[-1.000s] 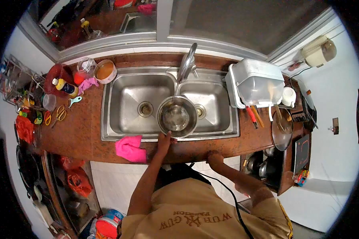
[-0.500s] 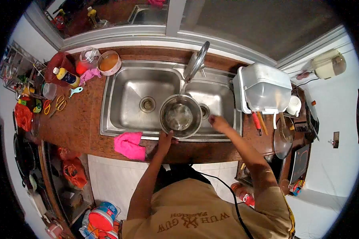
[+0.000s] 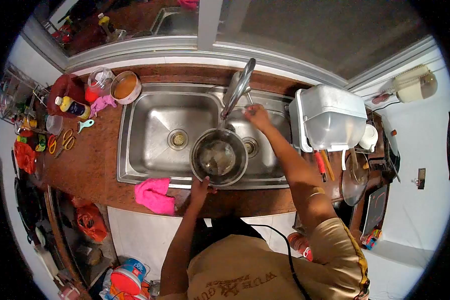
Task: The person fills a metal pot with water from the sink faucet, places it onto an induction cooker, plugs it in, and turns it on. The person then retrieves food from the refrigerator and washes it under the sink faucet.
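Raised from over the right basin (image 3: pixel 265 162) since half a second ago, the right hand (image 3: pixel 256 116) is at the faucet lever (image 3: pixel 249 96), its grip impossible to tell. Below a dark window (image 3: pixel 310 45) cut off at the top, the speckled brown counter (image 3: pixel 95 165) bears a steel double sink (image 3: pixel 155 125); over its middle is a metal bowl (image 3: pixel 219 157), contents unclear, near rim gripped by the partly hidden left hand (image 3: pixel 201 190).
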Tool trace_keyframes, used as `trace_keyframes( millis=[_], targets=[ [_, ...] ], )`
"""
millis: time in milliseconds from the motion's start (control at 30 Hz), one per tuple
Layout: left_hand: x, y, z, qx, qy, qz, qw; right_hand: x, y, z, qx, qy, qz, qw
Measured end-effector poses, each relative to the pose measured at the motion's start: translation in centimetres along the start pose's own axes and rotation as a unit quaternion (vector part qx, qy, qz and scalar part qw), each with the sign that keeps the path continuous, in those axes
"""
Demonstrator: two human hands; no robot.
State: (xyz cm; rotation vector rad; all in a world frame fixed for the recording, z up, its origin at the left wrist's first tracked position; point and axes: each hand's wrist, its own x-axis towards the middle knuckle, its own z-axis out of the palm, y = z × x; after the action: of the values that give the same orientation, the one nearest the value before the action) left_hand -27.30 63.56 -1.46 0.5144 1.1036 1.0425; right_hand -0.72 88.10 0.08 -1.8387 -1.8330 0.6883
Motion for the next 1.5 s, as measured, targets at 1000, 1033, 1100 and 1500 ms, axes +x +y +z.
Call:
trace_keyframes(
  millis=[1000,1033,1100,1500],
  targets=[
    [0.4,-0.9,-1.2,-0.001,-0.033,0.0,0.999,-16.8,-1.7,0.8,0.306,-0.309,0.274,0.858],
    [0.4,-1.0,-1.3,-0.012,-0.049,0.003,0.999,-17.4,-2.0,1.1,0.307,-0.306,0.275,0.858],
    [0.1,-0.5,-1.0,0.012,-0.035,0.005,0.999,-18.4,-2.3,2.0,0.343,-0.271,0.28,0.855],
    [-2.1,0.8,-1.9,0.124,-0.05,-0.021,0.991,-25.0,-5.9,0.6,0.464,-0.094,0.307,0.825]
  ],
)
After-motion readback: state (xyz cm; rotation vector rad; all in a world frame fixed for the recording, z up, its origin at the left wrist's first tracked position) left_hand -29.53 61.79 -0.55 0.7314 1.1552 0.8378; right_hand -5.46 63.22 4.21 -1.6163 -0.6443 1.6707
